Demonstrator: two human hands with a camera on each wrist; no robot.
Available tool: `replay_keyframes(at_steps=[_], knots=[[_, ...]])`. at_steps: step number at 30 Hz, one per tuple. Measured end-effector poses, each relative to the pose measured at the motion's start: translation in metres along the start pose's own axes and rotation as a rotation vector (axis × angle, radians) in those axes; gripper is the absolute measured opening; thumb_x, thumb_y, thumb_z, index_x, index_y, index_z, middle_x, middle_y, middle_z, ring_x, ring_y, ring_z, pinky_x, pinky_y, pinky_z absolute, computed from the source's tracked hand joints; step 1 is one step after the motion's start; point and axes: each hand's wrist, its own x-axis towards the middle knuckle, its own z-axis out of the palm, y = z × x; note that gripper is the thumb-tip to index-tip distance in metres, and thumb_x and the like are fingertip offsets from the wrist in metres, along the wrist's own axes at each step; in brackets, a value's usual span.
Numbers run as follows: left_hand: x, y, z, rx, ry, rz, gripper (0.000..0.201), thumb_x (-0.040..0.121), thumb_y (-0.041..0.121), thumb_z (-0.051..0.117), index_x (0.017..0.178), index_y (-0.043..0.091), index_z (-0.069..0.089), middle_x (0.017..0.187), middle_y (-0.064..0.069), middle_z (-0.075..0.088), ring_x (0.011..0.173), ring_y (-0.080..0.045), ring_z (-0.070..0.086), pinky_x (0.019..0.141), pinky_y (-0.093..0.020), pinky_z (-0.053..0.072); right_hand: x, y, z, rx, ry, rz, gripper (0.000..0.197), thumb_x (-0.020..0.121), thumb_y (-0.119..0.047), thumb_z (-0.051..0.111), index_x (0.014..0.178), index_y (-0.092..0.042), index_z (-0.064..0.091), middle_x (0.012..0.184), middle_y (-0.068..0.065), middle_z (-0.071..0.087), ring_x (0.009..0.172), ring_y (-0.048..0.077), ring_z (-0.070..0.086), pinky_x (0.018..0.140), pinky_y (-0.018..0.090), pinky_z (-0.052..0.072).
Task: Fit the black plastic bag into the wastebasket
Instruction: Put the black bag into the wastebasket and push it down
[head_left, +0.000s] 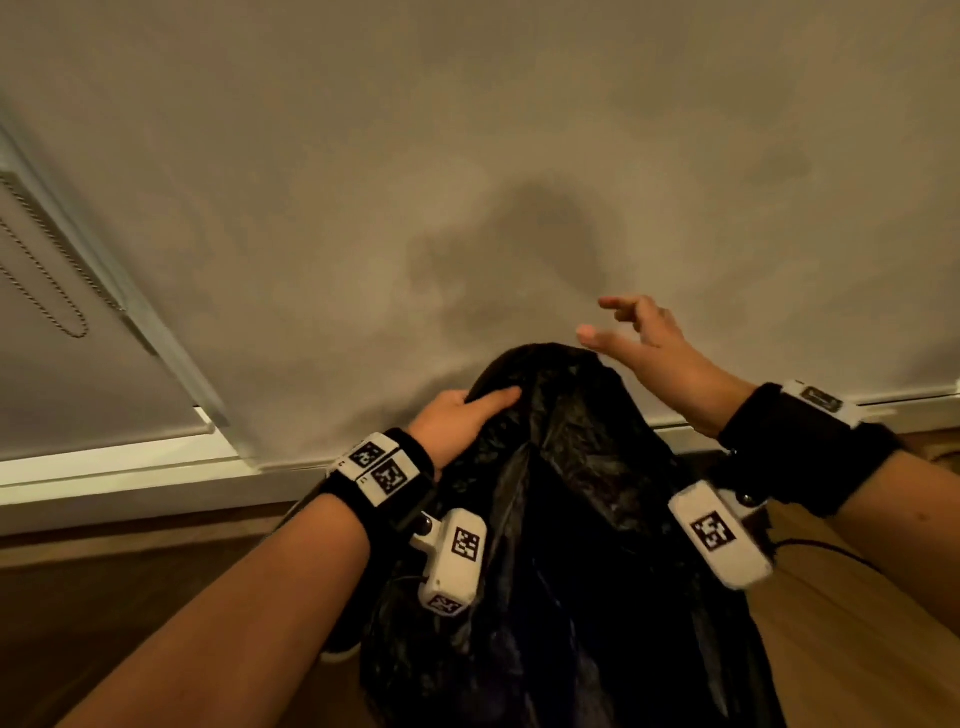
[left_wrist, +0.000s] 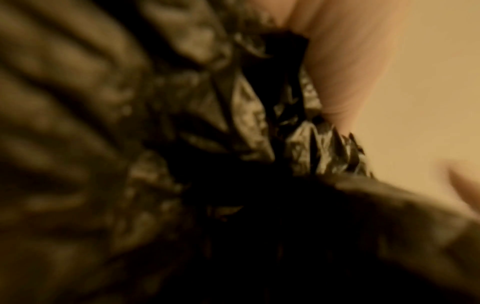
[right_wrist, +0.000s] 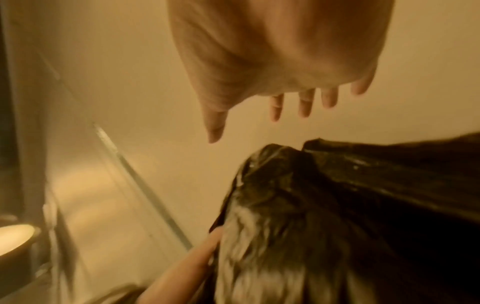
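Observation:
A crinkled black plastic bag hangs raised in front of me, filling the lower middle of the head view. My left hand grips its upper edge, thumb lying across the plastic and fingers hidden behind it. The left wrist view shows the bag bunched under that hand. My right hand hovers just above and right of the bag's top with fingers spread and holding nothing; the right wrist view shows the same hand above the bag. The wastebasket is hidden from sight.
A plain wall stands close ahead with a white skirting board at its foot. At the left is a window blind with a bead chain. Wooden floor lies to both sides. A lit lamp glows at far left.

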Motion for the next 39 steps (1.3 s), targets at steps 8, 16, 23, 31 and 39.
replay_keyframes(at_steps=[8,16,23,31,39], knots=[[-0.003,0.012,-0.005,-0.252,-0.059,-0.085,0.053,0.083,0.051,0.062,0.112,0.006,0.067,0.108,-0.016,0.071,0.102,-0.031,0.067,0.094,-0.041,0.051,-0.021,0.029,0.042,0.084,-0.48,-0.004,0.067,0.077,-0.017,0.077,0.136,-0.028,0.046,0.126,-0.01,0.062,0.112,0.004,0.061,0.098,0.026,0.047],[-0.007,-0.008,-0.044,0.399,0.047,0.036,0.063,0.07,0.074,0.056,0.11,0.026,0.064,0.107,-0.004,0.071,0.093,-0.016,0.067,0.092,-0.033,0.052,-0.019,0.033,0.01,0.361,-0.417,0.302,0.021,0.08,-0.02,0.068,0.085,-0.001,0.073,0.081,0.014,0.075,0.07,0.021,0.072,0.064,0.026,0.056],[-0.026,0.018,-0.012,0.407,-0.228,0.186,0.08,0.073,0.053,0.068,0.138,0.03,0.028,0.119,0.012,0.054,0.105,-0.004,0.058,0.09,-0.02,0.047,-0.005,0.019,0.03,0.426,-0.33,0.289,0.042,0.086,-0.033,0.065,0.109,0.001,0.068,0.105,0.02,0.071,0.093,0.033,0.07,0.085,0.041,0.057],[-0.001,-0.008,-0.044,0.301,0.026,0.047,0.034,0.082,0.039,0.069,0.096,0.008,0.072,0.095,-0.01,0.073,0.082,-0.021,0.07,0.081,-0.031,0.056,0.013,0.017,0.014,0.059,-0.245,0.158,0.051,0.082,-0.044,0.068,0.125,-0.017,0.06,0.118,-0.002,0.065,0.103,0.012,0.063,0.092,0.03,0.046],[-0.003,-0.015,-0.053,-0.228,0.047,-0.004,0.022,0.087,0.023,0.066,0.104,0.009,0.068,0.105,-0.012,0.072,0.091,-0.021,0.071,0.078,-0.031,0.057,-0.003,0.043,0.026,0.198,-0.51,0.402,0.045,0.083,-0.044,0.065,0.115,-0.012,0.067,0.11,0.011,0.072,0.098,0.025,0.07,0.092,0.038,0.054]])
